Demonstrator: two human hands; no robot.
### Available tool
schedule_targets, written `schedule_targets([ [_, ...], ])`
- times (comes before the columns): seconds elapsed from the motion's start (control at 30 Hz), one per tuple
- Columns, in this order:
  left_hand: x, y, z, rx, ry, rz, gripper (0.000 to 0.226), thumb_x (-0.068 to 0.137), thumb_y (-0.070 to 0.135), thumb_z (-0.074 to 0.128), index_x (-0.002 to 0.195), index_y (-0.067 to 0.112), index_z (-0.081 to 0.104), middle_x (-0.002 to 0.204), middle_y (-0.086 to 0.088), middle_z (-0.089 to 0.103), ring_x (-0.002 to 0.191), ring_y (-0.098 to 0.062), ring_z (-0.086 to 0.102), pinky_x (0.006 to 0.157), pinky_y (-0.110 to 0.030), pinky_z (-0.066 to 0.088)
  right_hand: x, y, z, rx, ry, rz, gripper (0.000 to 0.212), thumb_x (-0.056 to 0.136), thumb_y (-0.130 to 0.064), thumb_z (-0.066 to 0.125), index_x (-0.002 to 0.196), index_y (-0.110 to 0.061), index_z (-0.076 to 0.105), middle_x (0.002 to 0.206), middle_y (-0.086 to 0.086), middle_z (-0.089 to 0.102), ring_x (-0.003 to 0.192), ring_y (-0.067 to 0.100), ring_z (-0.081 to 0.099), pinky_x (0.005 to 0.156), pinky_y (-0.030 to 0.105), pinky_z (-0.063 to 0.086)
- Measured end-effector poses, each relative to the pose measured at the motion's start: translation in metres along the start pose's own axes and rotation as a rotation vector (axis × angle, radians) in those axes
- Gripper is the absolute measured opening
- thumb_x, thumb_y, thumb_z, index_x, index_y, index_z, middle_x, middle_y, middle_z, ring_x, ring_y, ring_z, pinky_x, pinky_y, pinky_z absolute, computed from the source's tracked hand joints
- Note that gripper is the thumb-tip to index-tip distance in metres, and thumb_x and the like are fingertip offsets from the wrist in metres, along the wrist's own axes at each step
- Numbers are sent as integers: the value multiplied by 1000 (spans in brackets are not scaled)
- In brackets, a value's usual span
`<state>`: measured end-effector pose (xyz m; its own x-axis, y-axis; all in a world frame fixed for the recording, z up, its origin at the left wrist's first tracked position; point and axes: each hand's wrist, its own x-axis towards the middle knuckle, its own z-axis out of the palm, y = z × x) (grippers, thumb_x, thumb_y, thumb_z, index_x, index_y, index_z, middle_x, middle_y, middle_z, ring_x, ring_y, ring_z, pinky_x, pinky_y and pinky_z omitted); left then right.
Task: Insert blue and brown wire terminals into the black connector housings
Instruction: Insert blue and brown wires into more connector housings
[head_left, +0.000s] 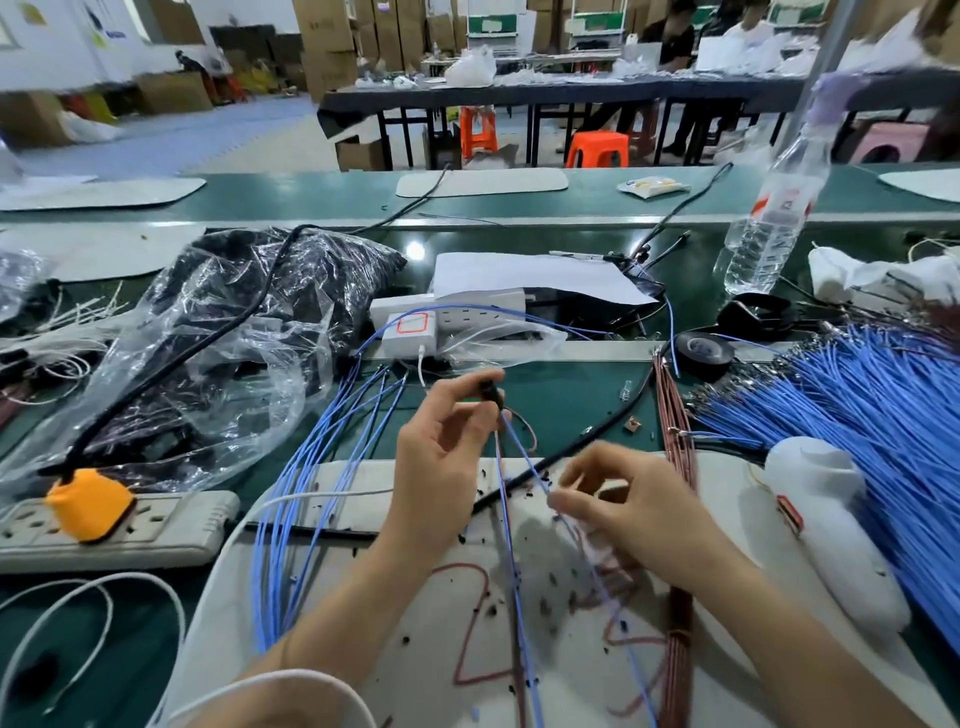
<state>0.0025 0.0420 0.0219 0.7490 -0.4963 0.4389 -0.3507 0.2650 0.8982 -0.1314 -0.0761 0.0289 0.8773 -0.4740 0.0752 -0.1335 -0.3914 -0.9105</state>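
the black connector housing (492, 391) is pinched between the thumb and curled fingertips of the left hand (441, 457), raised above the far edge of the white mat (727, 488). its blue wires (511, 551) trail lengthwise toward the mat's near edge. the right hand (628, 499), palm down over the mat, pinches one of these wires.

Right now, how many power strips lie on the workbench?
2. The grey power strip lies at the near left, with an orange plug in it. The white power strip lies at centre, before the paper sheet. The plastic bag may hide more.
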Motion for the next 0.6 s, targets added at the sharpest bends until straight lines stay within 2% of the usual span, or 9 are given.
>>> schedule_targets([
  [0.03, -4, 2, 3, 115, -48, 128, 27, 91, 3, 57, 106, 24, 63, 95, 2, 66, 86, -13, 66, 82, -27, 53, -1, 0, 2, 11, 78, -42, 24, 69, -36, 77, 81, -20, 65, 70, -7, 65, 46, 10, 54, 47, 24, 49],
  [0.1, -12, 4, 10, 250, -144, 308, 28, 87, 0, 58, 107, 19, 65, 98, 3, 62, 90, -9, 62, 80, -21, 50, -1, 0, 5, 84, 152, -145, 26, 66, -37, 73, 87, -26, 64, 83, -9, 67, 47, 13, 56, 47, 26, 50],
  [0.2, -21, 6, 17, 346, -223, 407, 24, 85, -4, 61, 107, 5, 67, 99, 1, 60, 93, -7, 59, 84, -19, 47, -1, 2, 10, 175, 180, -230, 13, 70, -32, 71, 79, -27, 64, 70, -1, 68, 47, 13, 61, 50, 20, 50],
  [0.27, -23, 4, 17, 391, -217, 426, 24, 84, -3, 63, 106, 3, 68, 99, -1, 61, 93, -14, 59, 85, -22, 48, -2, 4, 12, 166, 199, -251, 10, 74, -25, 71, 76, -30, 62, 65, 0, 67, 51, 13, 64, 54, 18, 51],
  [0.37, -24, 2, 16, 383, -216, 409, 24, 83, -3, 66, 107, 2, 68, 98, -9, 62, 92, -10, 58, 84, -18, 46, -2, 8, 13, 47, 227, -306, 35, 81, 3, 70, 79, -31, 61, 61, -1, 66, 55, 8, 65, 57, 14, 51],
  [0.4, -25, 2, 17, 376, -217, 396, 24, 82, -3, 67, 106, 2, 68, 97, -9, 62, 91, -6, 57, 84, -16, 45, -2, 9, 14, 9, 237, -323, 37, 80, 8, 68, 81, -28, 61, 61, -2, 65, 56, 7, 65, 57, 13, 51],
  [0.5, -25, 1, 17, 349, -210, 365, 23, 82, 0, 70, 104, 4, 70, 96, -7, 62, 89, -3, 57, 83, -15, 45, -2, 10, 18, -24, 260, -342, 29, 79, 13, 67, 84, -16, 64, 67, 1, 67, 57, 5, 66, 58, 11, 50],
  [0.6, -25, 0, 17, 321, -217, 344, 22, 80, 0, 70, 102, 4, 71, 95, -6, 62, 87, -2, 58, 82, -15, 45, -2, 10, 17, -45, 274, -345, 26, 78, 13, 67, 86, -12, 66, 68, 2, 68, 58, 5, 66, 59, 14, 51],
])
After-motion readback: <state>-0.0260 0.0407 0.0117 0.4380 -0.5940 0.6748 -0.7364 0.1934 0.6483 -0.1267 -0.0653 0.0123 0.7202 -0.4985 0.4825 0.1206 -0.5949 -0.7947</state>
